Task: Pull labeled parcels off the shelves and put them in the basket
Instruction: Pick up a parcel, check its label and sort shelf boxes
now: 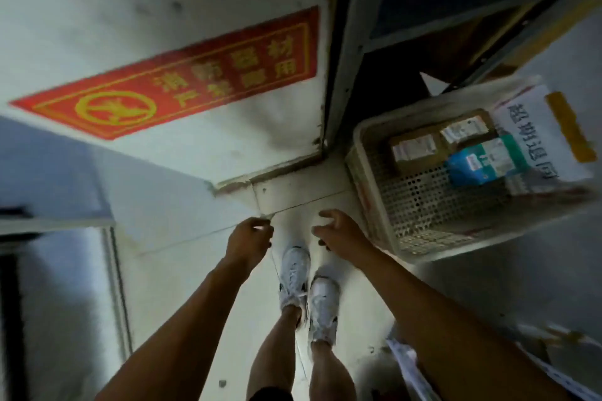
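- The floor (202, 270) is pale tile, with a red sign (182, 75) carrying yellow characters lying across the upper left; the characters are too blurred to read.
- A shelf frame (345, 52) rises at upper right; its bays are dark and whatever they hold cannot be made out.
- The basket (374, 205), white and perforated, sits on the floor at right beside the frame's foot, its long axis running from lower left to upper right; its far corner is hidden under the parcels.
- Inside, a large white parcel (540, 137) lies at the far end, partly over the rim, long side along the basket.
- Two brown labeled boxes (417, 150) and a blue-green packet (485, 161) lie beside it; the near half of the basket's bottom is bare mesh.
- Two white shoes (309, 290) stand on open tile left of the basket.
- The right hand (338, 231) hangs just beside the basket's near corner, fingers loosely curled, holding nothing.
- The left hand (250, 234) hangs apart from it, fingers curled in; whether it pinches anything I cannot tell.
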Demonstrator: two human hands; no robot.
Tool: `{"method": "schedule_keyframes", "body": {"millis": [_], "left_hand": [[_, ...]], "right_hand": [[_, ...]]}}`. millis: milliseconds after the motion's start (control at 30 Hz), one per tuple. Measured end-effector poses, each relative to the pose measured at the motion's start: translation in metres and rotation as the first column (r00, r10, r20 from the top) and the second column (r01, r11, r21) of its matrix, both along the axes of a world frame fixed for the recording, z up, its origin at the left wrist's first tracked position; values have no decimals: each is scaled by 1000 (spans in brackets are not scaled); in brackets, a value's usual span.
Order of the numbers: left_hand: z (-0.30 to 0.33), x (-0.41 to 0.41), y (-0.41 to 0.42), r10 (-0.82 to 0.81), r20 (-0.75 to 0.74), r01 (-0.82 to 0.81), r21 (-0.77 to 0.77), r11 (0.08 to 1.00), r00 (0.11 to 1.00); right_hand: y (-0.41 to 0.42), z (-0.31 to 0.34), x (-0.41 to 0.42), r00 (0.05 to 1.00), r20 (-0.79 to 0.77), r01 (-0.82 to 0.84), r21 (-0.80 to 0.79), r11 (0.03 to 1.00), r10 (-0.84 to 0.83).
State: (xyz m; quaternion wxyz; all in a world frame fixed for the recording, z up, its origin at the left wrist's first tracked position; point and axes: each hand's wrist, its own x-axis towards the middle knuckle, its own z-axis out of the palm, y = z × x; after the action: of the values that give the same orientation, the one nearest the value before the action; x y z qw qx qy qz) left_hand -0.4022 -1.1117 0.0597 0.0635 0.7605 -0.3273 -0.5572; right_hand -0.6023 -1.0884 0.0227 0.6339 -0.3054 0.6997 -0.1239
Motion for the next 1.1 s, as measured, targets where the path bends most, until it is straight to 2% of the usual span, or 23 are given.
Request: {"method": "schedule_keyframes", "body": {"millis": [233,400,633,733,800,1000,1100], "left_hand": [[37,80,64,268,-23,-269,-40,962,963],[68,127,95,491,-47,-493,-83,866,870],[112,198,149,768,-57,-769,-115,629,637],[124,236,172,843,-65,-841,-140,522,534],[124,261,189,886,-93,-886,-154,438,454],[114,334,244,949,-167,-953,-190,234,267],[108,362,279,968,-188,-969,-209,128,169]], "right_hand": [[-1,37,74,960,18,-280,5,960,280],[-7,62,142,886,38,-460,-59,886,462],[-1,94,272,708,112,-695,-67,716,698],[12,108,325,646,168,-741,-99,664,745],[22,117,357,568,123,-801,-146,581,814],[60,114,449,464,72,-863,-187,469,883],[92,106,493,376,66,-905,-189,382,924]]}}
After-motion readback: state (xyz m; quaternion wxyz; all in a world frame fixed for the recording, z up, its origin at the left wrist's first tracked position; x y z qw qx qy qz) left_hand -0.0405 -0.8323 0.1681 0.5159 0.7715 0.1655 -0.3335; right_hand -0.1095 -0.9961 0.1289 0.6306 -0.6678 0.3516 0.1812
